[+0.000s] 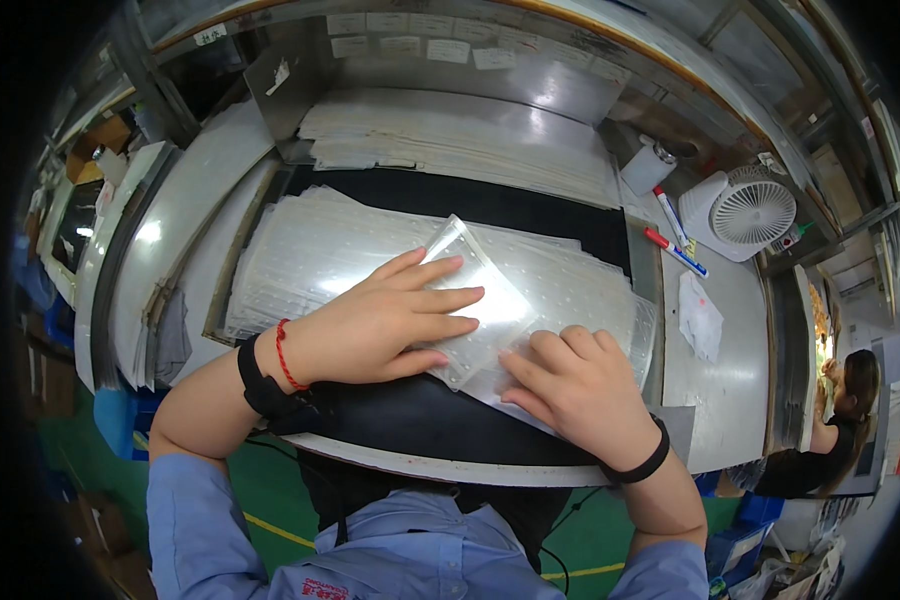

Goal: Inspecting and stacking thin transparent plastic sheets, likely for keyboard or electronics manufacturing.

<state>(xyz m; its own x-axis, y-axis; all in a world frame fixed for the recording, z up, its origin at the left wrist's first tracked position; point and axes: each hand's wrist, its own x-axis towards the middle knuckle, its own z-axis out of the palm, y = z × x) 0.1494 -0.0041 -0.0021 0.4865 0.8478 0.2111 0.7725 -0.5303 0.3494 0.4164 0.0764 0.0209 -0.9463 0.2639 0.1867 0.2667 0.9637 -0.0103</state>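
A shiny clear plastic sheet [490, 288] lies turned at an angle on top of a wide spread pile of similar translucent sheets [315, 250]. My left hand [395, 318] rests flat on its left part, fingers spread and pointing right. At its lower right edge is my right hand [580, 385], with the fingers curled and the thumb close to the index finger, gripping the film there. The exact pinch point is partly hidden by the fingers. Under the pile lies a black mat [410, 420], which shows along the front and back.
Behind the mat stands a stack of pale sheets [460, 130]. To the right are red and blue markers [675, 252], a crumpled white tissue [700, 318], a white fan [753, 212] and a white bottle [648, 168]. Another person [835, 430] sits at the far right.
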